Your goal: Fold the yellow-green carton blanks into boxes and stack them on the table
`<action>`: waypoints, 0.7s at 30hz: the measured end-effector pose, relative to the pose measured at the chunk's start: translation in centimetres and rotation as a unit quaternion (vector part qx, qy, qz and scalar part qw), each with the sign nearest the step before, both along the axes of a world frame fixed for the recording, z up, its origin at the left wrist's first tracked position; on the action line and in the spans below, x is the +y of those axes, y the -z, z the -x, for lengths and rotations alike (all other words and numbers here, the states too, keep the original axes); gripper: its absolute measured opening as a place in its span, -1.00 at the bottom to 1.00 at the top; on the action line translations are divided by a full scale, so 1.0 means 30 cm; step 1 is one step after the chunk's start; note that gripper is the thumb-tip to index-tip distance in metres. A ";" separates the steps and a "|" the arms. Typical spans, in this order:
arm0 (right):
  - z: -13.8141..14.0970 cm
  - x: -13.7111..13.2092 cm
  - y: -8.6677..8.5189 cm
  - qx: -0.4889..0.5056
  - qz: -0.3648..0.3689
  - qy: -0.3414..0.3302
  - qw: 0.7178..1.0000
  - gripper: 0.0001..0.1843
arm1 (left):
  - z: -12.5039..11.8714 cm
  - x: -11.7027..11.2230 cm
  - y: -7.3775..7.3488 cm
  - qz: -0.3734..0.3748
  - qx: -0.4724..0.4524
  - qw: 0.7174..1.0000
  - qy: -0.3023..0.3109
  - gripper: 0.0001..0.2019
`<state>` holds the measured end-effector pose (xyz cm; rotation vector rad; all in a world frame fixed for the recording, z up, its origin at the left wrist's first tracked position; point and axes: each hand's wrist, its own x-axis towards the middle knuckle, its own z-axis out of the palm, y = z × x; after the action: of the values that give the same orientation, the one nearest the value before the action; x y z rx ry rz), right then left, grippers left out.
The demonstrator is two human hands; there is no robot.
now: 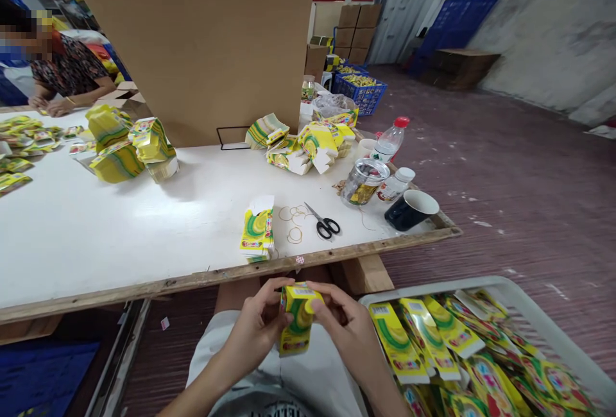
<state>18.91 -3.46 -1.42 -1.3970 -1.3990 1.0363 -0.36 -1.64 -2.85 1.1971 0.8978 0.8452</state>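
Observation:
Above my lap, a small yellow-and-green printed carton (pixel 299 324) is held between both hands. My left hand (pixel 262 321) pinches its left side, and my right hand (pixel 339 317) grips its right side with the thumb on the front panel. A barcode shows along the carton's top. On the table just beyond the hands lies a stack of flat cartons (pixel 258 229) of the same print. To the right of the hands, a grey tray (pixel 500 285) holds many similar cartons (pixel 397 340).
Black-handled scissors (pixel 327 227) and rubber bands (pixel 294 233) lie on the white table (pixel 202 224). A dark mug (pixel 409 210), a clear jar (pixel 364 181) and a red-capped bottle (pixel 391 140) stand near the right edge. Behind rises a cardboard panel (pixel 206 45). Another person (pixel 72 70) works at far left.

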 end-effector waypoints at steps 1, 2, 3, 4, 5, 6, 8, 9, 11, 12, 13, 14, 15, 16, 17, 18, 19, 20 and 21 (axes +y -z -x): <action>0.005 0.002 -0.001 -0.005 0.031 -0.009 0.999 -0.67 | -0.001 -0.001 -0.003 -0.003 0.002 1.000 0.000 -0.56; 0.011 0.004 0.000 -0.011 0.047 -0.015 0.999 -0.63 | -0.002 -0.001 -0.009 0.000 -0.006 1.000 0.006 -0.55; 0.018 0.006 0.001 -0.017 0.050 -0.017 0.998 -0.62 | -0.002 -0.001 -0.016 0.008 -0.020 1.000 0.015 -0.54; 0.025 0.006 0.003 -0.022 0.046 -0.016 0.999 -0.63 | -0.001 -0.001 -0.024 0.017 -0.036 0.999 0.023 -0.54; 0.032 0.006 0.005 -0.025 0.041 -0.014 0.999 -0.65 | -0.001 -0.001 -0.032 0.028 -0.055 0.998 0.030 -0.54; 0.039 0.005 0.006 -0.027 0.035 -0.014 0.999 -0.67 | 0.001 0.000 -0.038 0.038 -0.075 0.996 0.032 -0.54; 0.048 0.002 0.007 -0.030 0.021 -0.016 0.999 -0.68 | 0.003 0.002 -0.044 0.055 -0.107 0.992 0.029 -0.53; 0.051 0.001 0.008 -0.029 0.013 -0.016 0.999 -0.68 | 0.004 0.002 -0.043 0.060 -0.118 0.991 0.026 -0.52; 0.051 -0.001 0.009 -0.023 -0.009 0.002 1.000 -0.73 | 0.005 0.001 -0.039 0.063 -0.125 0.990 0.023 -0.52; 0.050 -0.001 0.010 -0.018 -0.022 0.019 0.999 -0.76 | 0.004 0.000 -0.036 0.060 -0.121 0.991 0.021 -0.53; 0.047 -0.002 0.012 -0.010 -0.035 0.036 0.999 -0.77 | 0.003 -0.001 -0.035 0.054 -0.115 0.992 0.020 -0.53; 0.045 -0.003 0.014 0.004 -0.045 0.051 0.998 -0.79 | 0.000 -0.003 -0.036 0.045 -0.106 0.993 0.015 -0.53; 0.042 -0.006 0.017 0.022 -0.051 0.059 0.997 -0.80 | -0.005 -0.004 -0.040 0.030 -0.093 0.995 0.007 -0.55; 0.040 -0.009 0.020 0.044 -0.052 0.062 0.996 -0.81 | -0.011 -0.005 -0.047 0.013 -0.075 0.997 -0.002 -0.59; 0.038 -0.015 0.024 0.065 -0.052 0.060 0.995 -0.82 | -0.020 -0.007 -0.055 -0.006 -0.055 0.998 -0.012 -0.65; 0.035 -0.021 0.027 0.082 -0.052 0.061 0.993 -0.84 | -0.030 -0.009 -0.063 -0.022 -0.038 0.999 -0.022 -0.70; 0.032 -0.029 0.030 0.090 -0.056 0.066 0.992 -0.86 | -0.042 -0.011 -0.071 -0.034 -0.024 0.999 -0.030 -0.74; 0.029 -0.037 0.033 0.091 -0.063 0.072 0.991 -0.88 | -0.056 -0.014 -0.077 -0.042 -0.016 0.998 -0.035 -0.76; 0.025 -0.044 0.034 0.088 -0.073 0.082 0.990 -0.89 | -0.071 -0.015 -0.080 -0.046 -0.013 0.998 -0.037 -0.76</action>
<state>18.17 -4.78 -2.43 -1.2594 -1.1868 0.9089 1.78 -2.10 -0.45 1.2357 0.8946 0.9681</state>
